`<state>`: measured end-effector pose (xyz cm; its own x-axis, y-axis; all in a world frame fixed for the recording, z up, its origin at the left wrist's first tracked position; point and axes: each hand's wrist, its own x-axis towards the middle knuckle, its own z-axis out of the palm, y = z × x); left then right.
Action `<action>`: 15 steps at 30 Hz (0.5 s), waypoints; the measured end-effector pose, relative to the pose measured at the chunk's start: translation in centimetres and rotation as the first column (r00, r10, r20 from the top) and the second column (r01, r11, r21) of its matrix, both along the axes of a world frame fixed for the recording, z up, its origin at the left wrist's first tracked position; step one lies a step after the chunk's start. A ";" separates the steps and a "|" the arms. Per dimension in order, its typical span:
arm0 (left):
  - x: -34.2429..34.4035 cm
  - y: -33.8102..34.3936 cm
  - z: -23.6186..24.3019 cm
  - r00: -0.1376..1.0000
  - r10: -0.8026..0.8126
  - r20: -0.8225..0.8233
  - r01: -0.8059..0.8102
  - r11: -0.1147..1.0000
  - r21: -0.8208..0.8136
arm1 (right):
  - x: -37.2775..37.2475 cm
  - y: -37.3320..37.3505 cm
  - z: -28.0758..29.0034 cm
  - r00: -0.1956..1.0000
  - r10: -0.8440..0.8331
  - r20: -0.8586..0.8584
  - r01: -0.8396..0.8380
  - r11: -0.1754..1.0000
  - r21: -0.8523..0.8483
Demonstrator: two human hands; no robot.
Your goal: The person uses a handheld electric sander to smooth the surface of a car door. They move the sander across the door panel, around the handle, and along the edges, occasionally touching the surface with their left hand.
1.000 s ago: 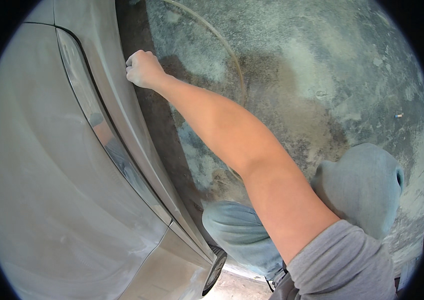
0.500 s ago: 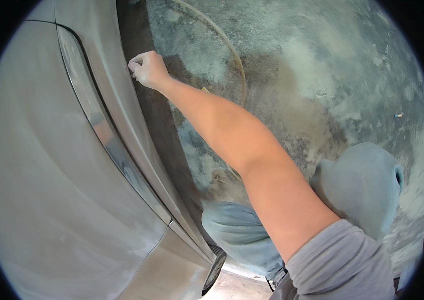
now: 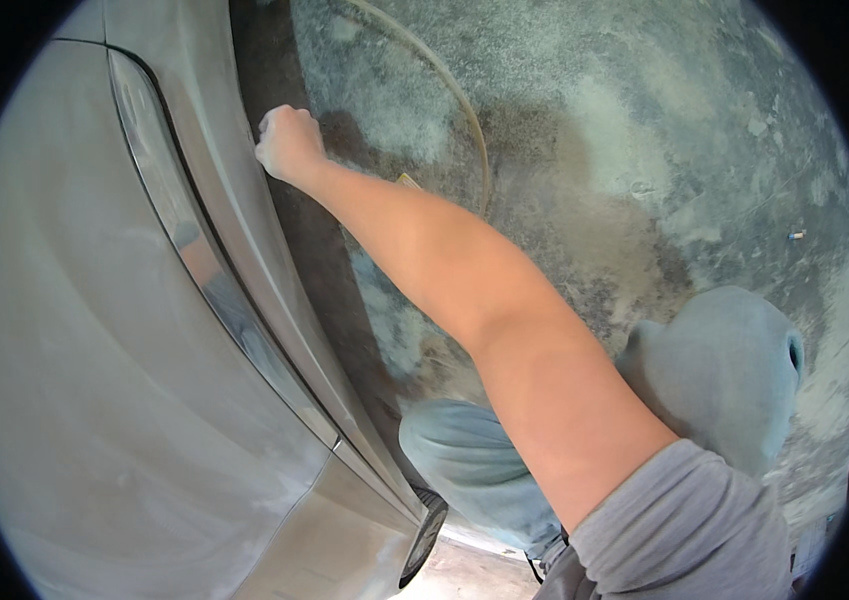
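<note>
My right hand [image 3: 289,145] is closed, its fingers curled in at the lower outer edge of a grey, dusty car body. Pale dust coats the knuckles and fingers. Whatever the fingers may hold is hidden behind the hand. Beside it runs the car's side sill [image 3: 234,200], and further left is the broad door panel [image 3: 94,330] with cloudy, sanded-looking patches. A shiny trim strip [image 3: 206,265] lies between door and sill and mirrors part of my arm. My left hand is out of view.
A pale hose [image 3: 469,110] curves over the stained concrete floor [image 3: 604,150]. A small yellowish piece [image 3: 408,181] lies partly behind my forearm. To the right is a tiny white-and-tan object [image 3: 796,235]. My bent knees [image 3: 724,370] and a car tyre [image 3: 425,538] are close below.
My right hand has turned over slightly at the sill, so its back now covers the curled fingers more. The view has shifted a little.
</note>
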<state>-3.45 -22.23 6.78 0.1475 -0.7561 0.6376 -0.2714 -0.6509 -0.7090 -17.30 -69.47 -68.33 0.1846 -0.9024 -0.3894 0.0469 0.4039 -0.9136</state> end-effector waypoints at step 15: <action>0.1 -2.1 -0.2 0.989 -0.148 -0.014 0.147 0.987 -0.064 | -7.2 19.7 -6.8 0.690 0.136 -0.711 -0.449 0.850 -0.274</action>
